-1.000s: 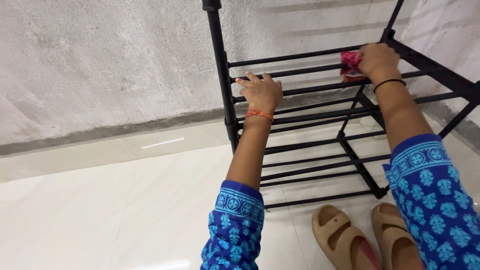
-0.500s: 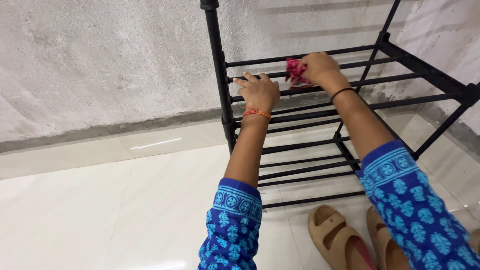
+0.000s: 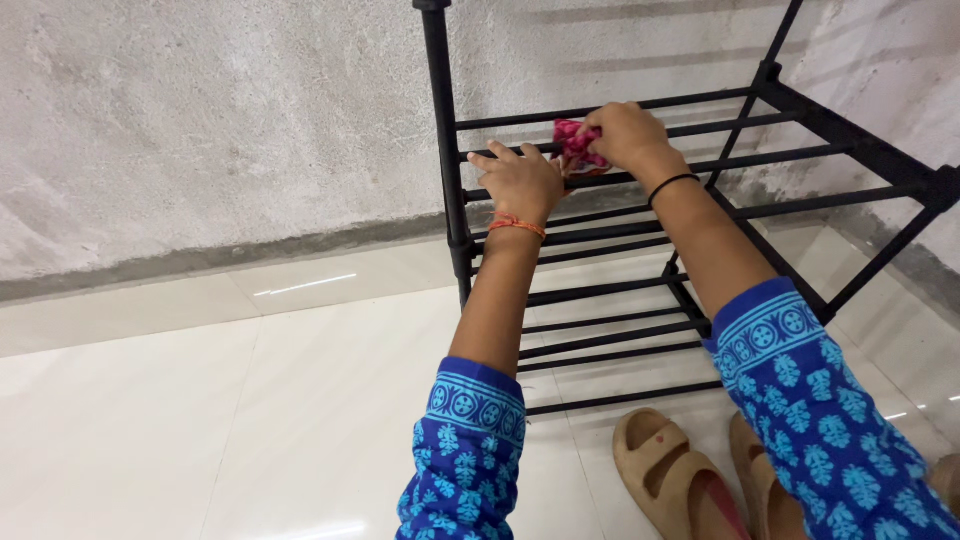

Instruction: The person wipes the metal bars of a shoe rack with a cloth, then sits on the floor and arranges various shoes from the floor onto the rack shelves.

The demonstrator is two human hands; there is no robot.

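Note:
A black metal rack (image 3: 446,170) with tiers of thin bars stands against a rough grey wall. My left hand (image 3: 520,182) grips a bar of the upper tier near the left post; an orange thread circles the wrist. My right hand (image 3: 622,134) presses a crumpled pink-red cloth (image 3: 573,146) onto the upper bars just right of the left hand. A black band sits on the right wrist. Both sleeves are blue with a light blue leaf print.
White glossy floor tiles (image 3: 150,430) spread to the left and front. A pair of tan sandals (image 3: 672,478) sits on the floor in front of the rack's lowest tier. The rack's right side (image 3: 880,160) runs close to a second wall.
My right hand has slid the cloth leftward along the upper bars, from the rack's far right end to beside my left hand. The left hand has kept its hold.

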